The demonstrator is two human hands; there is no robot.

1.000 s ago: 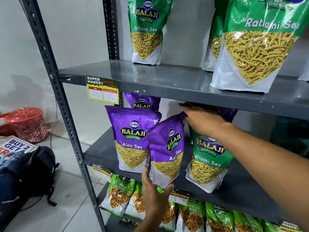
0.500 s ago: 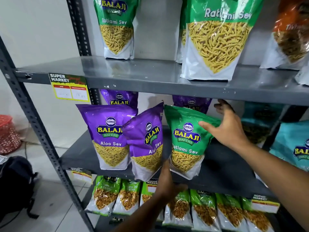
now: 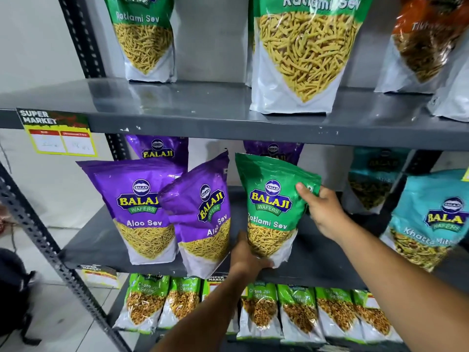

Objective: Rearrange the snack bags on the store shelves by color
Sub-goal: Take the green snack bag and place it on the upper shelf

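Observation:
A green Ratlami Sev bag (image 3: 271, 207) stands on the middle shelf (image 3: 96, 247), right of two purple Aloo Sev bags (image 3: 142, 209) (image 3: 205, 219). My left hand (image 3: 247, 257) grips the green bag's bottom left corner. My right hand (image 3: 323, 212) holds its upper right edge, thumb on the front. Two more purple bags (image 3: 162, 148) (image 3: 274, 148) stand behind. On the top shelf (image 3: 203, 107) stand two green Ratlami Sev bags (image 3: 144, 39) (image 3: 302, 52).
An orange bag (image 3: 426, 36) stands at the top right. Teal bags (image 3: 431, 219) fill the middle shelf's right side. Small green Chana Jor bags (image 3: 258, 308) line the bottom shelf. A slotted upright post (image 3: 53, 252) runs down the left; a black backpack (image 3: 12, 288) lies on the floor.
My left hand left the tilted purple bag and took the green bag's bottom. My right hand closed on the green bag's top right edge. The view shifted right and closer.

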